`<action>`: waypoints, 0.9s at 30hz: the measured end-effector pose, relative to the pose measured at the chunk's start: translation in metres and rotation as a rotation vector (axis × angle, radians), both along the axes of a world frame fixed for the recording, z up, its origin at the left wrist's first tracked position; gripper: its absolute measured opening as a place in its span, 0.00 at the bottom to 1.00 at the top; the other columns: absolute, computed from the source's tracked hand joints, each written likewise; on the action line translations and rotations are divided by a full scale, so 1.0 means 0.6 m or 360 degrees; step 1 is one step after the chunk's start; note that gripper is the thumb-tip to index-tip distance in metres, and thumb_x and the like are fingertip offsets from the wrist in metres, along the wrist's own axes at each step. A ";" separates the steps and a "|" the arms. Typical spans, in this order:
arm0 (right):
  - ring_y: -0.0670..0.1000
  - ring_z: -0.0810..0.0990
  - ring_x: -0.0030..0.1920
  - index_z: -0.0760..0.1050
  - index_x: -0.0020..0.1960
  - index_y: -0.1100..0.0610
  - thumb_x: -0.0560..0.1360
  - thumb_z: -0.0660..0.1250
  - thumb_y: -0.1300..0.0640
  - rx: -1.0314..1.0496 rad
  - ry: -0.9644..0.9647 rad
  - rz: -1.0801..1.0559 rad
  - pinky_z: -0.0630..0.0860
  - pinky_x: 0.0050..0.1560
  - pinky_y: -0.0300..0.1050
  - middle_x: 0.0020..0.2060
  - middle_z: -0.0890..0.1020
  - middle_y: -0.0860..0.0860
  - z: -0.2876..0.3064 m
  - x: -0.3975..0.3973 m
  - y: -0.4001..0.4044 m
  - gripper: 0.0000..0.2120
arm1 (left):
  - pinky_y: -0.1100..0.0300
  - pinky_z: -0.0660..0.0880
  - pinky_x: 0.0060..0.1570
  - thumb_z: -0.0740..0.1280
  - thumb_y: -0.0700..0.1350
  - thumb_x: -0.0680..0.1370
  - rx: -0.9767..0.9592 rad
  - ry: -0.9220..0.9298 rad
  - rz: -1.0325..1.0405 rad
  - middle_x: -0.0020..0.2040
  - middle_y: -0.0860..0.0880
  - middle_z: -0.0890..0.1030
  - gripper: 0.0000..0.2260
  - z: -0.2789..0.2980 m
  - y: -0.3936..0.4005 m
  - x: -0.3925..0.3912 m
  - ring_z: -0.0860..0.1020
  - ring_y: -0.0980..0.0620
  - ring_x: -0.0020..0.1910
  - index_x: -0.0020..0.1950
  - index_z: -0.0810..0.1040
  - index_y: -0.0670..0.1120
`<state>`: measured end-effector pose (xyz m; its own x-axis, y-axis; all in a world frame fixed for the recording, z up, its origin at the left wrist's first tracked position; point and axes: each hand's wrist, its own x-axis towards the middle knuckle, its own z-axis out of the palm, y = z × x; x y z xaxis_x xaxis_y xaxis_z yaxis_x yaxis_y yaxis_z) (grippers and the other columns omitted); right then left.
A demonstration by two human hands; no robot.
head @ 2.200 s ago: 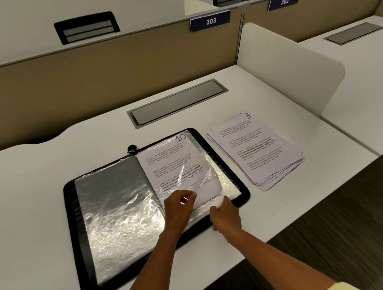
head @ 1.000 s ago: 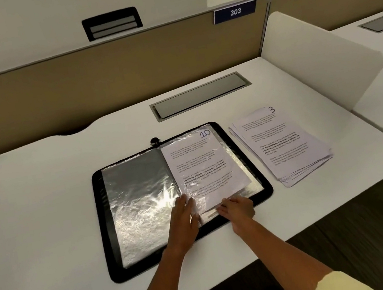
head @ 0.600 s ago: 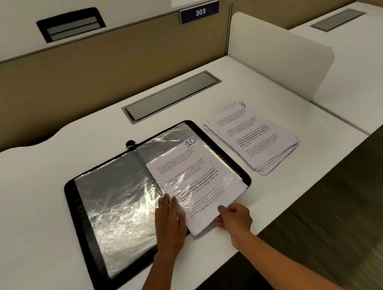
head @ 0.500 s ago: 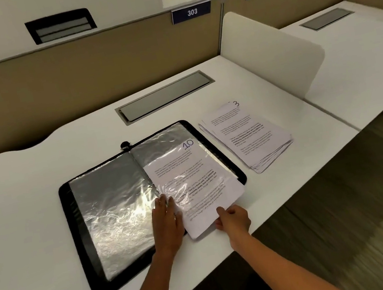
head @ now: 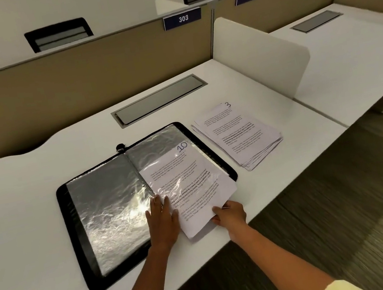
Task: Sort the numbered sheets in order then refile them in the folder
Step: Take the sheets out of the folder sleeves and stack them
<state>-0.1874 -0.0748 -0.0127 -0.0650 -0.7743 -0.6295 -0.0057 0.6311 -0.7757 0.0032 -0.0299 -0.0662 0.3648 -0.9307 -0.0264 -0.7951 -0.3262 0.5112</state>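
Your left hand lies flat on the open folder near its spine. Your right hand pinches sheet no. 10, half out of the right-side sleeve; the stack is beside.

Sheet stack right of folder; divider beyond.

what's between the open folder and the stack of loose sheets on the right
Only a narrow strip of bare white desk separates the folder from the stack of sheets, as the head view shows.
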 end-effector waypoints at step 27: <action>0.52 0.84 0.50 0.78 0.52 0.62 0.77 0.68 0.69 0.0082 -0.0202 0.0191 0.81 0.40 0.39 0.51 0.84 0.56 -0.020 -0.349 0.143 0.06 | 0.51 0.43 0.77 0.57 0.49 0.84 -0.0062 0.0214 0.0304 0.80 0.44 0.51 0.25 -0.001 0.145 -0.271 0.46 0.49 0.79 0.79 0.56 0.43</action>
<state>-0.3967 0.0112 -0.0245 0.1088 -0.7380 -0.6660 0.0124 0.6710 -0.7414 -0.1591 0.0572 -0.0668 0.5299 -0.8464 -0.0520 -0.6448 -0.4420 0.6235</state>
